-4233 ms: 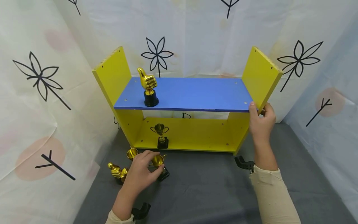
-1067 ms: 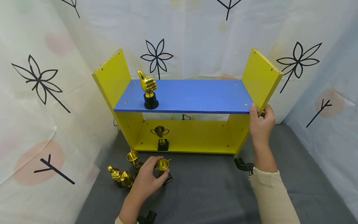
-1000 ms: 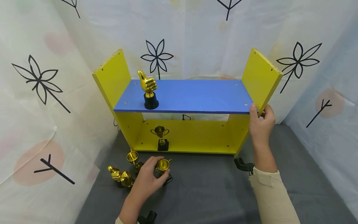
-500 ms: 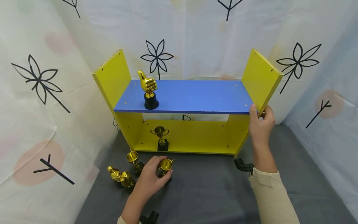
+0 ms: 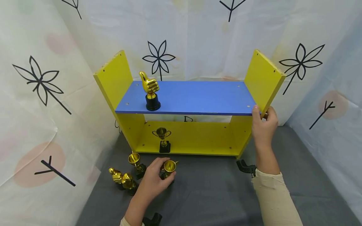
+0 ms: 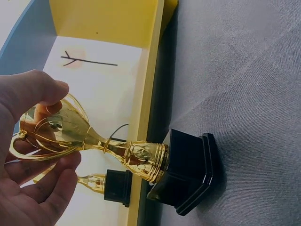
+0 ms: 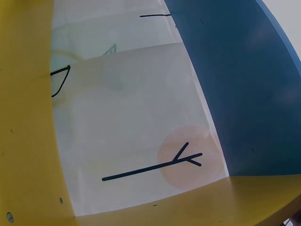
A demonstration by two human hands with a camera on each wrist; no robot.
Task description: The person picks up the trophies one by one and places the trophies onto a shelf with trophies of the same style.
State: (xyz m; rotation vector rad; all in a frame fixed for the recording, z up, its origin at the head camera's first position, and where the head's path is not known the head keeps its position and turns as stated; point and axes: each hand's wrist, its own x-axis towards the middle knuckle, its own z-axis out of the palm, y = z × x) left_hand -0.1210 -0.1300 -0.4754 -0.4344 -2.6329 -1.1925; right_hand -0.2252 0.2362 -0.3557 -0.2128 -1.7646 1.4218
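One gold cup point(image 5: 169, 166), pinched by left hand point(image 5: 154, 179). One shelf point(image 5: 198, 97), beyond left hand, its side gripped by right hand point(image 5: 264, 127).

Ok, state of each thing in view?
Held cup trophy: mouth up; base contact with the grey cloth unclear.
Left hand: pinching that trophy.
Shelf unit: upright.
Right hand: gripping that unit.
Upper thumb trophy: standing on the blue shelf.
Lower cup trophy: standing on the yellow board.
Third cup trophy: standing on cloth.
Leftmost gold trophy: standing on cloth.
Neighbouring gold trophy: close beside it.
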